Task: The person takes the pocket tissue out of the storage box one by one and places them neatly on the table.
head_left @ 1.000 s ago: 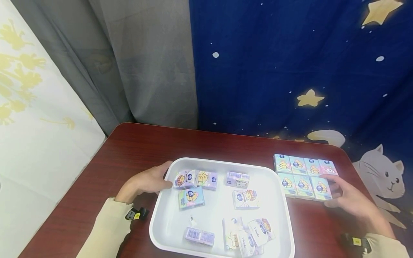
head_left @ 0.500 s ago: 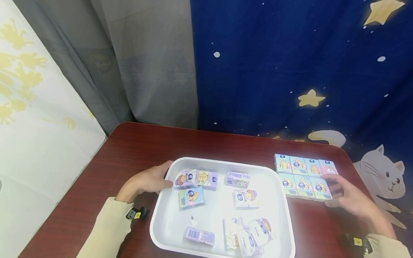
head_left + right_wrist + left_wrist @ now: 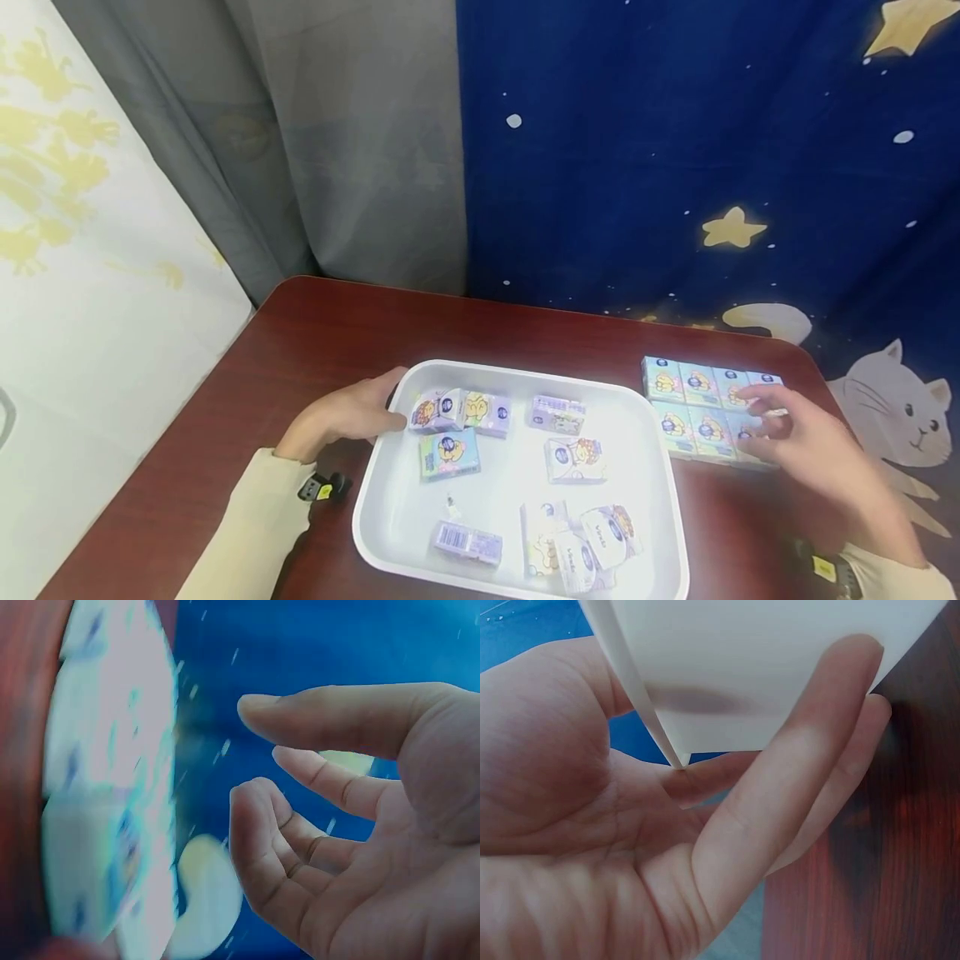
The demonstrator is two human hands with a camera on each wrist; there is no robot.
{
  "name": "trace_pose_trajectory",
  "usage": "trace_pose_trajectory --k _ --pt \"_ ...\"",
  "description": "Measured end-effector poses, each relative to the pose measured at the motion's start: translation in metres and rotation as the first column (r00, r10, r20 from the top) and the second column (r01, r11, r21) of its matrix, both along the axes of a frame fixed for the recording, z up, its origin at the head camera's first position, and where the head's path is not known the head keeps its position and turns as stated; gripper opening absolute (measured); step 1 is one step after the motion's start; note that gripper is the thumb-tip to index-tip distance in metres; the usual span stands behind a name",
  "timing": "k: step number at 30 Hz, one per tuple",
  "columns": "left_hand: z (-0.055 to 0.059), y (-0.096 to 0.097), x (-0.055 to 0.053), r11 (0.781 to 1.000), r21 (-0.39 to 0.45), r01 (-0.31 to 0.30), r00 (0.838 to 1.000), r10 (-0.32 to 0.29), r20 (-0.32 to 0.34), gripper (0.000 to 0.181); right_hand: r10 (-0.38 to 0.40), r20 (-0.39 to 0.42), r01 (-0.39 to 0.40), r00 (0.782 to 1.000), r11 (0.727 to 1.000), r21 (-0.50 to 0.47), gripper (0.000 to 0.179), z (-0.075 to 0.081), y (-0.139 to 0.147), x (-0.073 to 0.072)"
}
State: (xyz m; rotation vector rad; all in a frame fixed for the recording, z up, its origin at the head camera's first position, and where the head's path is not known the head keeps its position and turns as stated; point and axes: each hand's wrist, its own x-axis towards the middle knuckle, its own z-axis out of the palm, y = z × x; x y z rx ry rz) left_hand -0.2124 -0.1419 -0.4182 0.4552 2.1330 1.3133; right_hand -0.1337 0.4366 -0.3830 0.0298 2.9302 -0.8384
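Tray (image 3: 510, 475): on the table (image 3: 360, 321), closest to the person; the packs in it lie scattered, so it looks like the supply.
Purple pack (image 3: 468, 543): at the tray's front left, barcode up; a small scrap (image 3: 452, 505) lies just behind.
Blue pack (image 3: 450, 454): farther in, on the left, and much like those in the rows; a fair candidate to take.
Left hand (image 3: 348, 414): clamped on the tray's left rim, fingers against the outer wall; seemingly steadying it.
Right hand (image 3: 802, 437): thumb and fingers apart with nothing between them, at the right end of the rows; the next move probably calls for reaching back to the tray for one more pack.
Near row (image 3: 675, 429): three packs show, side by side, the third partly hidden by the hand; the step in hand seems to be squaring or releasing here.
Far row (image 3: 701, 383): four packs, right behind the near ones.
Curtain (image 3: 600, 167): starry, beyond the table.
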Motion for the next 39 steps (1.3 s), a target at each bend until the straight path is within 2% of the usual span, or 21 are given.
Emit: trace_pose_trajectory --k 2,5,8,12,20,24,31,36,39 --pt "0.000 0.000 0.000 1.000 -0.002 -0.001 1.000 0.001 0.002 0.074 0.021 -0.029 -0.021 0.999 1.000 0.014 0.064 0.009 -0.018 -0.001" --pt "0.001 0.000 0.000 1.000 -0.008 -0.003 1.000 0.003 -0.001 0.075 0.094 -0.098 -0.092 0.991 0.995 0.026 0.060 0.019 -0.046 -0.004" --pt "0.000 0.001 0.001 1.000 -0.013 -0.007 1.000 0.007 -0.008 0.074 0.192 -0.161 -0.190 0.968 0.981 0.029 0.056 0.027 -0.073 -0.010" --pt "0.000 0.001 0.001 1.000 -0.025 -0.017 1.000 0.017 -0.013 0.072 0.304 -0.183 -0.308 0.935 0.951 0.010 0.053 0.037 -0.106 -0.017" --pt "0.001 0.001 0.001 0.999 -0.034 -0.023 1.000 0.023 -0.018 0.070 0.446 -0.139 -0.440 0.884 0.895 0.068 0.046 0.049 -0.169 -0.027" --pt "0.001 0.001 0.002 0.999 -0.032 -0.025 1.000 0.024 -0.015 0.070 0.502 -0.102 -0.495 0.859 0.865 0.086 0.045 0.048 -0.195 -0.031" --pt "0.002 0.001 0.003 1.000 -0.019 -0.019 1.000 0.019 -0.014 0.072 0.555 -0.013 -0.551 0.832 0.829 0.099 0.046 0.043 -0.235 -0.034" --pt "0.002 0.002 0.002 0.999 -0.026 -0.020 1.000 0.020 -0.016 0.070 0.624 0.001 -0.619 0.781 0.774 0.131 0.037 0.040 -0.260 -0.034" --pt "0.001 0.001 0.002 0.999 -0.031 -0.023 1.000 0.022 -0.018 0.068 0.673 0.000 -0.665 0.740 0.731 0.155 0.032 0.034 -0.275 -0.036"
